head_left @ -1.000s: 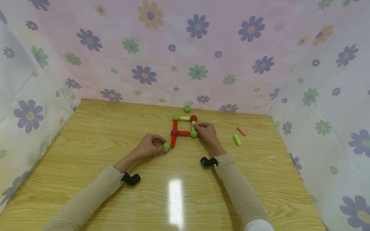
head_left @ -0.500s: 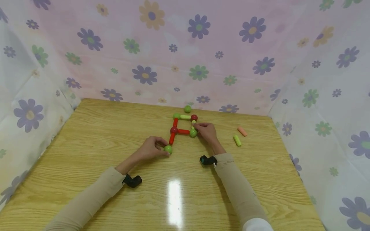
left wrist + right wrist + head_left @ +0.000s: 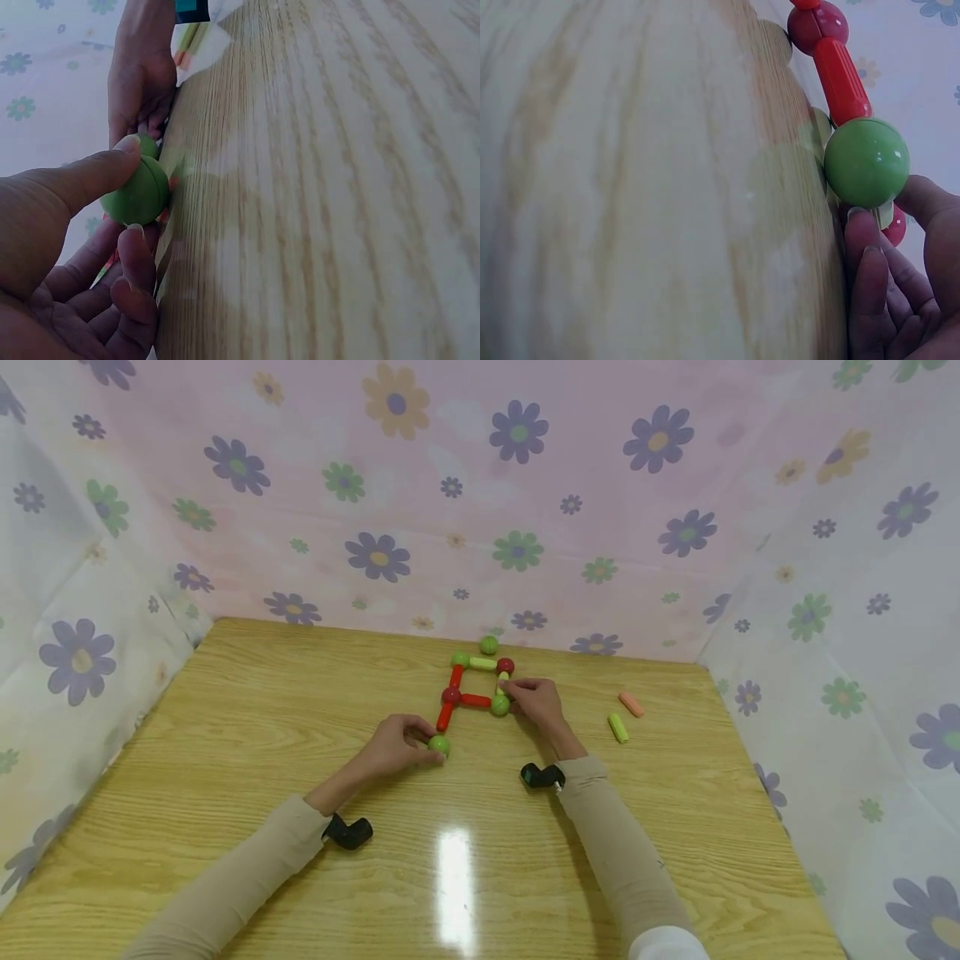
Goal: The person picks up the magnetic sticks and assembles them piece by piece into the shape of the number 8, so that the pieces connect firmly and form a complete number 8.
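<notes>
Features a yellow-brown wood-grain tabletop [image 3: 262, 710], straight-edged and narrower at the far end, running up to a pinkish back wall [image 3: 420, 510] printed with purple, green and orange flowers. Comes flanked by a whitish left wall [image 3: 37, 568] and a whitish right wall [image 3: 892, 693] in the same floral pattern, creased in places. Appears softly lit overall, with a white streak of light [image 3: 455, 893] glaring off the glossy near half of the tabletop.

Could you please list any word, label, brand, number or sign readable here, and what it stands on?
No text can be read.
The green ball in the left hand and the red rods show no readable lettering.
The backdrop shows flower prints.
Any marking on the black wrist devices is too small to read.
</notes>
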Available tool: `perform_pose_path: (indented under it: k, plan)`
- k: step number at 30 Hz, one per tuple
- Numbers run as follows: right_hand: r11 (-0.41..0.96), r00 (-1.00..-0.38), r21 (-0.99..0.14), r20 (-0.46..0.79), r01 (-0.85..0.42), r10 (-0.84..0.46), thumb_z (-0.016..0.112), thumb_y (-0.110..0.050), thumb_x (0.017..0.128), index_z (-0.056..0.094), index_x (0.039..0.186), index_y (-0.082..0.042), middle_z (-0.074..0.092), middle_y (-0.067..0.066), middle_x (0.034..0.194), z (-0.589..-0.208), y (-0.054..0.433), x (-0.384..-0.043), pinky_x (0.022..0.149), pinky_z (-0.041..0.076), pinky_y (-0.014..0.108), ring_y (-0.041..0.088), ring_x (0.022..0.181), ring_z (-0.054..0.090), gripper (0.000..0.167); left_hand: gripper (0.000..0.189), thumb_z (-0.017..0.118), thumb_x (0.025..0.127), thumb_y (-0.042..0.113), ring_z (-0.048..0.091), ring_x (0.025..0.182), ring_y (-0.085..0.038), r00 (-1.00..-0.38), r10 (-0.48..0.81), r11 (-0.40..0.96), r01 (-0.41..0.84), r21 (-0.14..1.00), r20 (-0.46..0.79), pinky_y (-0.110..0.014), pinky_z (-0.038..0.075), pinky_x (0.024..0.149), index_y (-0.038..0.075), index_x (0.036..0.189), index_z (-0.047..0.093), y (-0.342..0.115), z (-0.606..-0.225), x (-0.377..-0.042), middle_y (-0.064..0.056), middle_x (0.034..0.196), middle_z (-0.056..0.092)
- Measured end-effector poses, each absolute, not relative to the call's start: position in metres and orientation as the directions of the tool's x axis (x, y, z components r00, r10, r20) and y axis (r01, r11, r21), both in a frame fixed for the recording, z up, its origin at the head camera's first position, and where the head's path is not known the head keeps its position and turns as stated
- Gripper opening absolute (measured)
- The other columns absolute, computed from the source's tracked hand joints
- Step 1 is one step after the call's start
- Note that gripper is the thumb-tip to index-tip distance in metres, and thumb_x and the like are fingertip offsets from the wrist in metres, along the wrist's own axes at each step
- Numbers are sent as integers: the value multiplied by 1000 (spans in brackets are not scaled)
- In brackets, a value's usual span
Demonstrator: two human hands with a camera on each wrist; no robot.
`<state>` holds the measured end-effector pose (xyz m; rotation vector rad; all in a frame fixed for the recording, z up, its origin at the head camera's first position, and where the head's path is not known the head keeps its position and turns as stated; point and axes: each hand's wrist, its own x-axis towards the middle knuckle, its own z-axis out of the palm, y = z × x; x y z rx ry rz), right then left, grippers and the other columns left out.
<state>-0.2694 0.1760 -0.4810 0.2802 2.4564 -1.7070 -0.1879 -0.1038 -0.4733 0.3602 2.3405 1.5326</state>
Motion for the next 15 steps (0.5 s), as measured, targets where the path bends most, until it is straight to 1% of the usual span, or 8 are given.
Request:
perform_pose_path:
  k: [4,10,15]
  plan:
    - [331,-973,-914,-223,232,68,76,-39,92,75,118,-5,71,5,94,-480,177,-269,65,52,21,10,67,64,44,38,86,83,21,67,87,-16,-922,360,406,17,914,-143,-32,57,78,0,110,68,-102,-472,-187,-11,105,70]
    - [328,-978,-922,-206,206,35,76,-39,92,76,117,-6,71,1,90,-482,178,-270,66,51,22,10,69,64,40,37,85,85,25,66,91,-18,-927,344,428,14,904,-149,-34,55,82,2,108,67,-101,-470,-185,-10,106,69]
    - [340,-987,-930,-158,140,-28,73,-35,96,76,115,-5,74,6,96,-483,181,-270,68,54,25,11,71,65,36,35,84,86,25,67,94,-19,-927,354,439,46,897,-126,-36,55,84,3,106,67,-100,-472,-185,-9,105,68]
